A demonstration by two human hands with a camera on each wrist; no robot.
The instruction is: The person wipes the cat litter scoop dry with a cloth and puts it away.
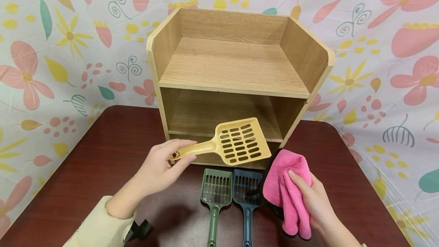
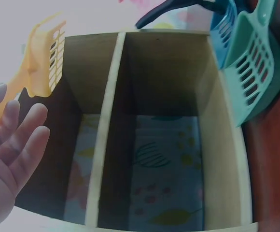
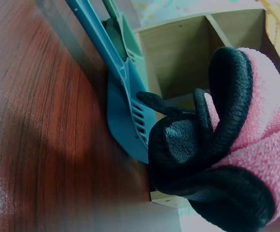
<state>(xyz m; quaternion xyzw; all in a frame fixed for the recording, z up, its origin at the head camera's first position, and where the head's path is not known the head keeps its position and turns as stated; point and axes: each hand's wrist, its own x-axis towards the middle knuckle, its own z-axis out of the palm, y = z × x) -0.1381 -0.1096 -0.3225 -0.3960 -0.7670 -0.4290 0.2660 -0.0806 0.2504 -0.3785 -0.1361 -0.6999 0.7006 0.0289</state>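
My left hand [image 1: 161,169] pinches the handle end of a yellow slotted litter scoop [image 1: 243,142], held up in front of the wooden shelf. In the left wrist view that scoop [image 2: 46,60] stands at the upper left, beyond my fingers. A folded pink cloth [image 1: 288,190] with black edging is gripped in my right hand [image 1: 317,203], thumb on top. The right wrist view shows the cloth's [image 3: 265,106] folds and dark grey underside. Below, a green litter scoop [image 1: 217,188] and a blue litter scoop [image 1: 247,186] lie side by side on the table, the cloth overlapping the blue one's edge.
A wooden shelf unit [image 1: 233,66] with raised sides stands at the back of the dark red table [image 1: 113,144]. Behind it hangs a floral curtain [image 1: 85,45]. A black strap [image 1: 140,230] shows by the left sleeve [image 1: 103,224].
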